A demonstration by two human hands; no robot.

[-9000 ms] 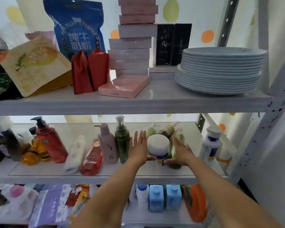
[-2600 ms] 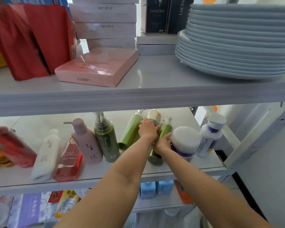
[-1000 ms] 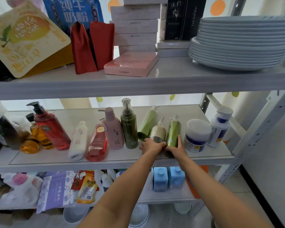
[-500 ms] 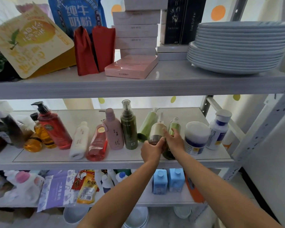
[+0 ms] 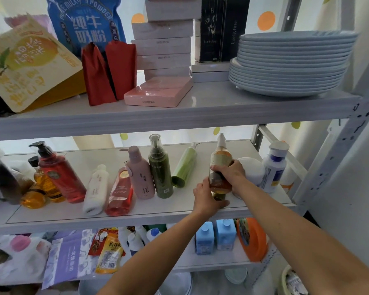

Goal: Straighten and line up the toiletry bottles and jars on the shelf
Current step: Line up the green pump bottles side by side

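On the middle shelf (image 5: 136,219), my right hand (image 5: 229,172) grips an amber bottle (image 5: 219,165) with a beige label and holds it upright, just left of a white jar (image 5: 252,170). Below it, my left hand (image 5: 205,195) curls round the end of a dark green bottle (image 5: 218,196) that is mostly hidden. A light green bottle (image 5: 184,167) leans to the left of them. A dark green pump bottle (image 5: 160,169) and a pink pump bottle (image 5: 140,173) stand upright. A red bottle (image 5: 119,193) and a white bottle (image 5: 95,188) lie flat.
A white and blue bottle (image 5: 274,167) stands at the right end by the metal post (image 5: 337,150). A red pump bottle (image 5: 60,175) and amber bottles (image 5: 41,186) crowd the left. The upper shelf carries stacked plates (image 5: 294,62), boxes and pouches. Blue bottles (image 5: 215,237) stand below.
The amber bottle has passed from my left hand to my right and now stands higher and further right, next to the white jar. My left hand has dropped to the green bottle's end.
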